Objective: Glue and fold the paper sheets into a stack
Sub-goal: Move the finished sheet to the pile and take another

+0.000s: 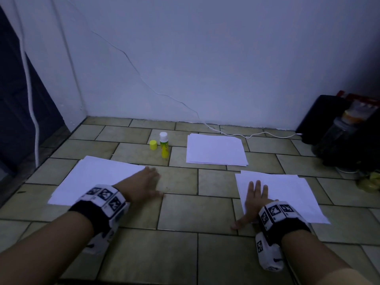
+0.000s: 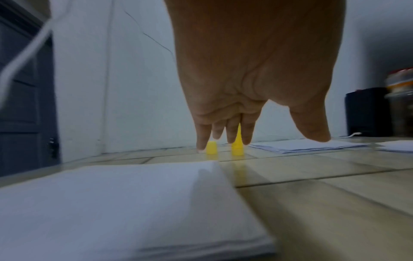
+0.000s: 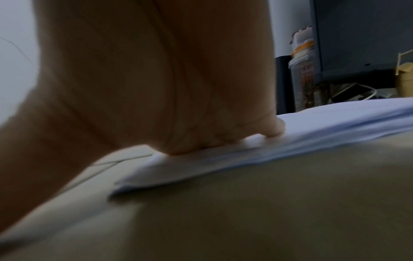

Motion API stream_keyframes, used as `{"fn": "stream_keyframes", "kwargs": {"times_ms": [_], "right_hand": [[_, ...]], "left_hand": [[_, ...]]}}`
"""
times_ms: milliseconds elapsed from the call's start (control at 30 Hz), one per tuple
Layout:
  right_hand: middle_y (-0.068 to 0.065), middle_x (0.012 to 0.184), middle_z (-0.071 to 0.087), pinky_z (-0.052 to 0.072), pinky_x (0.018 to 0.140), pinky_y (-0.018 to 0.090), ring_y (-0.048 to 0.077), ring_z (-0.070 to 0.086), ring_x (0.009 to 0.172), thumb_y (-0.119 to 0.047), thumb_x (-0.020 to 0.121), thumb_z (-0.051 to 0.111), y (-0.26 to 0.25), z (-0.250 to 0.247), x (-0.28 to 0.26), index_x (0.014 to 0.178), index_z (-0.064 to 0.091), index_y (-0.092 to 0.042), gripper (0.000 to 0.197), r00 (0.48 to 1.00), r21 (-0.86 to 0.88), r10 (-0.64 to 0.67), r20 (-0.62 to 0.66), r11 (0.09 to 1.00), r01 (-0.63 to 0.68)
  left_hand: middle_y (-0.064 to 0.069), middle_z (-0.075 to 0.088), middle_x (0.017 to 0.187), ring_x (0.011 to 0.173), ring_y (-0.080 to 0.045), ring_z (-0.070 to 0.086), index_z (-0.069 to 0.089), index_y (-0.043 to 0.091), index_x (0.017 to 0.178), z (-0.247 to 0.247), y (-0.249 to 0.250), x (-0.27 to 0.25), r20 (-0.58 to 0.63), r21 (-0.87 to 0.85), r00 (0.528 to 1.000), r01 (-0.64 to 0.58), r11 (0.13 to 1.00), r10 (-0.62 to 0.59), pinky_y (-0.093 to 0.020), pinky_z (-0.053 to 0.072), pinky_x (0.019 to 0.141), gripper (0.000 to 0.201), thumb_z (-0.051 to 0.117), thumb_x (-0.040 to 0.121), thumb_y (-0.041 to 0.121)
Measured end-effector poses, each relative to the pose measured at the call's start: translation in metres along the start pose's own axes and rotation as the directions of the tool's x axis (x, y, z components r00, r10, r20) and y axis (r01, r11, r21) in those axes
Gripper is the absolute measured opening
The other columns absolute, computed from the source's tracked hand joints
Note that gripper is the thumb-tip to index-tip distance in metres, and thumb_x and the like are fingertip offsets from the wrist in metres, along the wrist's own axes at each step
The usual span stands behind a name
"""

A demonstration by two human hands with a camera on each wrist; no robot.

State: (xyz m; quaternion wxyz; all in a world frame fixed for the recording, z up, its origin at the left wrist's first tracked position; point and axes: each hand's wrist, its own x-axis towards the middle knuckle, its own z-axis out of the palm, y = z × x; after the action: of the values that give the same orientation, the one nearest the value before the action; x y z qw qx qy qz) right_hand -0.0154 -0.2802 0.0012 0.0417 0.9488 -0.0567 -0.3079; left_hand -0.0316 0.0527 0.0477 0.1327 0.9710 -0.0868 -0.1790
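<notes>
White paper is being kept in three piles on the tiled floor (image 1: 181,214). The right pile (image 1: 287,194) is being pressed flat under the right hand (image 1: 251,204), whose fingers are spread straight over its near left part, with the thumb reaching off onto the tile. The left pile (image 1: 96,177) is lying just left of the left hand (image 1: 144,183); that hand is being held open, fingers straight, above the tile by the pile's right edge, and nothing is being gripped by it. The far pile (image 1: 216,150) is lying beyond and between the hands.

The glue stick (image 1: 164,147) is standing uncapped beyond the left hand, its yellow cap (image 1: 153,145) just beside it. No sheet is seen glued or folded, so a start, or a pause between sheets, is judged to be in hand. Next, a single sheet is probably to be separated and the glue stick fetched; care is called for so that only one sheet is being lifted.
</notes>
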Motion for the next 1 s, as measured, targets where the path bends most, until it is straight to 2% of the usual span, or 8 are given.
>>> {"fn": "stream_keyframes", "kwargs": {"times_ms": [67,200,300,533,633,700,867,1000], "right_hand": [[0.015,0.153,-0.032,0.014,0.110,0.067,0.039,-0.022,0.142,-0.075,0.049,0.074,-0.001,0.000,-0.002,0.141,-0.033,-0.004,0.158,1.000,0.008,-0.003,0.004,1.000,0.003],[0.015,0.153,-0.030,0.015,0.110,0.066,0.038,-0.020,0.143,-0.075,0.050,0.073,-0.002,0.001,-0.004,0.142,-0.031,-0.004,0.156,1.000,0.000,0.002,-0.014,1.000,-0.002],[0.015,0.154,-0.030,0.016,0.111,0.066,0.038,-0.019,0.143,-0.075,0.051,0.072,-0.002,0.003,-0.004,0.143,-0.030,-0.004,0.155,0.999,0.001,0.000,-0.033,1.000,0.000],[0.015,0.153,-0.030,0.015,0.111,0.066,0.038,-0.020,0.143,-0.075,0.050,0.073,-0.001,0.003,-0.004,0.143,-0.031,-0.004,0.156,0.999,0.004,-0.008,-0.035,1.000,0.008],[0.015,0.153,-0.031,0.015,0.111,0.066,0.038,-0.020,0.143,-0.075,0.049,0.073,0.000,0.003,-0.003,0.143,-0.031,-0.004,0.157,0.999,-0.003,-0.004,-0.033,1.000,0.004],[0.015,0.153,-0.031,0.015,0.111,0.066,0.038,-0.020,0.143,-0.076,0.049,0.073,0.000,0.003,-0.002,0.143,-0.031,-0.004,0.157,0.999,-0.007,-0.004,-0.035,1.000,0.004],[0.015,0.154,-0.028,0.014,0.112,0.064,0.037,-0.019,0.144,-0.073,0.050,0.074,-0.002,0.004,-0.003,0.144,-0.029,-0.005,0.155,0.998,-0.001,-0.001,-0.064,1.000,0.001],[0.019,0.155,-0.024,0.010,0.116,0.053,0.041,-0.015,0.144,-0.075,0.056,0.070,0.002,-0.008,-0.006,0.145,-0.025,-0.002,0.149,0.999,-0.024,-0.032,-0.001,0.999,0.032]], "left_hand": [[-0.007,0.014,0.159,0.147,-0.018,0.012,0.020,0.008,0.151,-0.005,-0.024,-0.007,-0.089,-0.025,0.995,0.043,0.999,-0.045,-0.024,0.011,0.114,0.085,0.061,0.088,0.048],[-0.010,-0.002,0.161,0.148,-0.026,-0.006,0.001,0.003,0.152,0.000,-0.068,-0.012,-0.008,0.021,0.950,0.312,0.950,-0.312,-0.040,0.011,0.120,0.110,0.062,0.081,0.061],[-0.014,0.009,0.159,0.145,-0.032,0.013,0.006,0.001,0.151,0.013,-0.083,-0.012,0.018,0.084,0.925,0.377,0.922,-0.380,-0.041,0.021,0.116,0.108,0.059,0.081,0.065],[-0.007,0.028,0.155,0.137,-0.022,0.036,0.025,0.010,0.148,0.008,-0.082,-0.016,-0.045,0.077,0.934,0.357,0.931,-0.355,-0.029,0.031,0.107,0.074,0.054,0.093,0.050],[-0.008,0.058,0.131,0.112,-0.023,0.056,0.053,0.015,0.127,0.003,-0.091,-0.015,-0.104,0.029,0.933,0.349,0.937,-0.344,-0.030,0.041,0.092,0.046,0.058,0.092,0.044],[-0.008,0.066,0.115,0.099,-0.023,0.060,0.059,0.015,0.115,0.000,-0.097,-0.016,-0.216,0.005,0.913,0.355,0.935,-0.346,-0.031,0.044,0.084,0.030,0.057,0.092,0.034],[-0.018,0.065,0.112,0.098,-0.036,0.062,0.059,0.005,0.124,-0.015,-0.073,-0.016,-0.500,-0.068,0.821,0.280,0.958,-0.275,-0.040,0.047,0.080,0.036,0.058,0.089,0.014],[-0.016,0.061,0.122,0.108,-0.034,0.059,0.054,0.007,0.127,-0.018,-0.008,-0.005,-0.432,0.061,0.897,0.127,0.990,-0.088,-0.038,0.045,0.088,0.043,0.052,0.089,0.029]]}}
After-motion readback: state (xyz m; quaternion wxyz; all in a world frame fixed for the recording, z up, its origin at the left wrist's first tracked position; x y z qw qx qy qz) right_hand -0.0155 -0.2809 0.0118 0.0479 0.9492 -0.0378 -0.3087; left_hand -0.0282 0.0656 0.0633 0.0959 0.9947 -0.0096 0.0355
